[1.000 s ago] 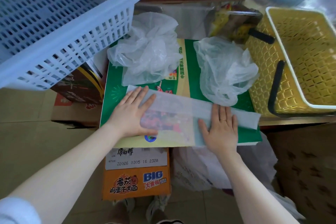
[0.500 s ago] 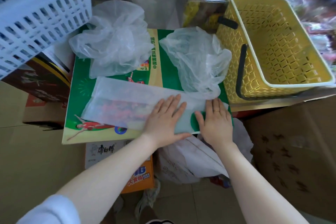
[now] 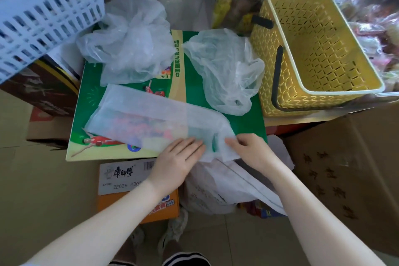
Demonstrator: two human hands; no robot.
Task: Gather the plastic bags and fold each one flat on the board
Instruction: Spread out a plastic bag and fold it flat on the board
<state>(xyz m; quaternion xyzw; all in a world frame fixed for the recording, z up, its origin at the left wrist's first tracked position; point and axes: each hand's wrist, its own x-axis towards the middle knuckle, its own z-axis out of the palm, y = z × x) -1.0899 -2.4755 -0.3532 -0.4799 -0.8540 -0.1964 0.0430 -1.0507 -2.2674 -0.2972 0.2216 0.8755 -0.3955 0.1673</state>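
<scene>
One flattened bag (image 3: 151, 119) lies on the green board (image 3: 244, 123), its near-right end pressed by the spread left hand (image 3: 179, 157) and pinched by the right hand (image 3: 248, 147), probably ready for folding leftward.

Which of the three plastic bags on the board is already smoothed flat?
The flattened bag nearest the person, under both hands. The left crumpled bag and the right crumpled bag behind it are bunched up.

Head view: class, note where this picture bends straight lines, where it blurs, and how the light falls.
Head view: wide-angle lens bows the blue basket and yellow basket edges; the corners and left hand look soft; light is even and diffuse, with faint sheen on the crumpled bags.
</scene>
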